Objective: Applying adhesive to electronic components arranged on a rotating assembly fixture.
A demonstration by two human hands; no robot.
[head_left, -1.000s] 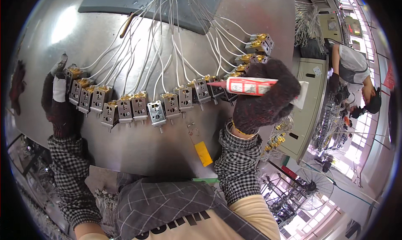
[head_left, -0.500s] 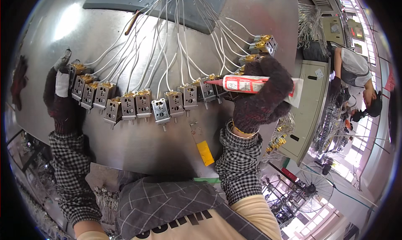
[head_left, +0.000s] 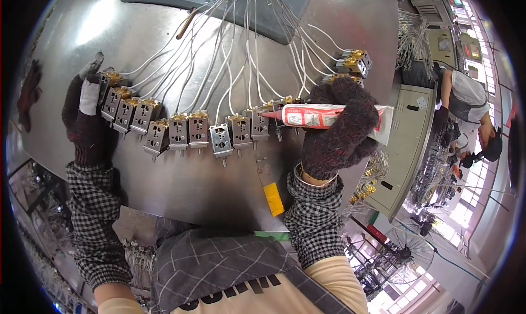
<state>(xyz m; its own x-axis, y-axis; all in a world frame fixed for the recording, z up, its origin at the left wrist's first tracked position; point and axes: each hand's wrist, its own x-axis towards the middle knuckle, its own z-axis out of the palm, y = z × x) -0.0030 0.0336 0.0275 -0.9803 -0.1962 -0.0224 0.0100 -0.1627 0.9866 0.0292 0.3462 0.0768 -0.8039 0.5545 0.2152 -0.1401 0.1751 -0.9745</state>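
A curved row of small silver metal blocks (head_left: 221, 140) with brass-coloured tops and white wires lies across the steel table (head_left: 181, 188). My right hand (head_left: 342, 133), in a dark knit glove, is closed round a red-and-white squeeze tube (head_left: 312, 116). The tube lies nearly level, its pink nozzle pointing left, with the tip at the top of a block (head_left: 259, 125) right of the row's middle. My left hand (head_left: 85, 111), gloved with white tape round one finger, rests against the leftmost block (head_left: 109, 81), fingers stretched out. The right hand partly hides blocks at the row's right end.
White wires (head_left: 249, 18) run together over a dark grey mat (head_left: 219, 2) at the far side. A yellow tag (head_left: 273, 199) lies near the front edge, and a dark glove (head_left: 30, 92) at the far left. Beyond the right edge stand a beige cabinet (head_left: 405, 133) and a co-worker (head_left: 466, 95).
The tube's nozzle has moved leftward along the row, from one block to the neighbouring one. The left hand stays at the row's left end. The whole view has shifted slightly.
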